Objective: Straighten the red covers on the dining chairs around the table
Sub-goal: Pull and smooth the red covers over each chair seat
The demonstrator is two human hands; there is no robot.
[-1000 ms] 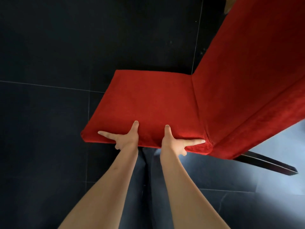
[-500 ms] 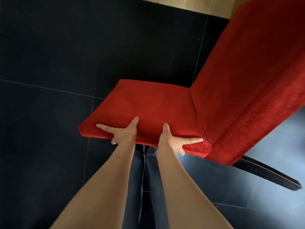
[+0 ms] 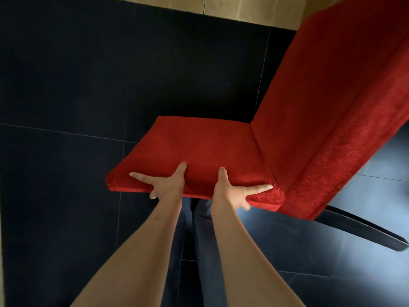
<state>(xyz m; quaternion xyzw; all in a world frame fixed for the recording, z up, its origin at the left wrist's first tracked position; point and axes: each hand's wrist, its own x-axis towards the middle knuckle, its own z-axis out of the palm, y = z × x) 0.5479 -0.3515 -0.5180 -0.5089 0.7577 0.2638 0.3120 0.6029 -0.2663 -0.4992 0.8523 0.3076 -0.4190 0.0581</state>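
A dining chair stands in front of me with a red seat cover and a red backrest cover rising to the right. My left hand grips the seat's near side edge, thumb on top, forefinger stretched left along the edge, other fingers curled beneath. My right hand holds the same edge closer to the backrest, thumb on top, forefinger pointing right, the rest tucked under. The fabric on the seat lies smooth.
Dark floor tiles surround the chair. A tan strip of floor runs along the top. One dark chair leg sticks out at the lower right. My legs in dark trousers stand just behind the seat edge.
The view has pulled back and tilted up, bringing the tan strip into sight. Both hands keep the same hold on the seat edge.
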